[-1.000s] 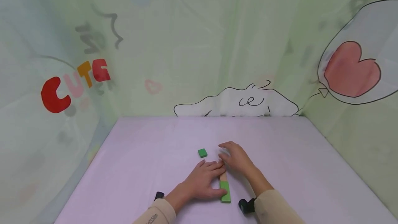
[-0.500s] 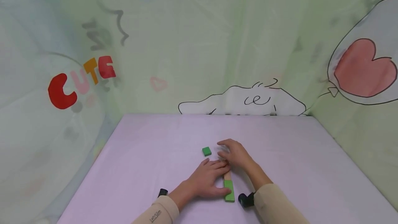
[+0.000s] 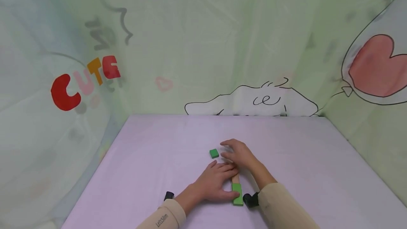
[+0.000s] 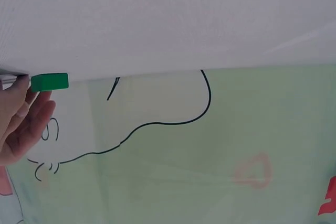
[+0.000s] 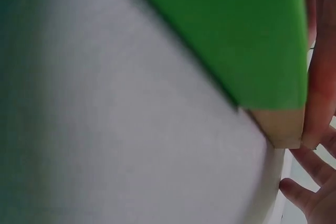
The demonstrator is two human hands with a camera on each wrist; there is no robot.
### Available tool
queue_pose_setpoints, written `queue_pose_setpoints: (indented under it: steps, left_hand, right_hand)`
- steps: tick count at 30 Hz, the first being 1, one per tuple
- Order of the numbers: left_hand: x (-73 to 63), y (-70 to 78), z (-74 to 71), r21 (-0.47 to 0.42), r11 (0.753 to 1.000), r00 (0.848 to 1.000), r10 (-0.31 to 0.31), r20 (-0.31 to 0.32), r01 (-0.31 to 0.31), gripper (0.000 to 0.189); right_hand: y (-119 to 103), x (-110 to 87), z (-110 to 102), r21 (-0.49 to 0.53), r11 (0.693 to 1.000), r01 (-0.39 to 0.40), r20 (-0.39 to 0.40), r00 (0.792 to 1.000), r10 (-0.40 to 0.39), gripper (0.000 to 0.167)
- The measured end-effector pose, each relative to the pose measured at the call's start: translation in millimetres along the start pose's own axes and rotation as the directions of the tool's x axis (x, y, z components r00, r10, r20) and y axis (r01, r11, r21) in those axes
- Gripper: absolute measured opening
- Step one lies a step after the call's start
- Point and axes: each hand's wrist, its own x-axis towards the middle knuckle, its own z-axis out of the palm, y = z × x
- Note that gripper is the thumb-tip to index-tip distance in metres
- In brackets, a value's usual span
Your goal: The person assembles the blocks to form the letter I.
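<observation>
On the table lies a row made of a light green rectangular block (image 3: 237,199) and a plain wood-coloured block (image 3: 235,179) end to end. My left hand (image 3: 214,185) lies along the row's left side, thumb on the green block and fingertips over the far part of the wooden one, fairly straight. Past the row's far end sits a small darker green square block (image 3: 214,153). My right hand (image 3: 240,154) hovers to its right, thumb and index finger apart and relaxed, with a gap to it. The row's far end is hidden under the hands.
The lilac table (image 3: 159,151) meets a pale green printed curtain (image 3: 143,45) at the back and sides. Black wrist cameras, one on the right sleeve (image 3: 251,200) and one on the left (image 3: 169,195), sit low by the cuffs.
The head view has shifted, so the scene slides right. My right thumb and index finger have come closer to the small green square block. My left hand keeps its place on the row.
</observation>
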Motion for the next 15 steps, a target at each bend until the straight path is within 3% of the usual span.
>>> queue_pose_setpoints:
  steps: [5,10,15]
  left_hand:
    - [3.0,-0.4,0.7,0.004,1.000,1.000,0.000,0.003,0.000,0.074]
    - [2.2,1.2,0.0,-0.002,1.000,1.000,-0.002,0.011,0.002,0.074]
    - [0.7,0.6,1.0,0.003,1.000,1.000,0.008,-0.007,-0.008,0.074]
  right_hand:
    - [-3.6,1.3,-1.5,-0.004,1.000,0.020,-0.010,1.000,-0.021,0.040]
    - [-5.7,2.1,1.1,0.013,0.999,-0.038,0.020,0.999,0.038,0.041]
    - [-8.5,1.5,2.7,0.035,0.998,-0.042,0.035,0.999,0.041,0.042]
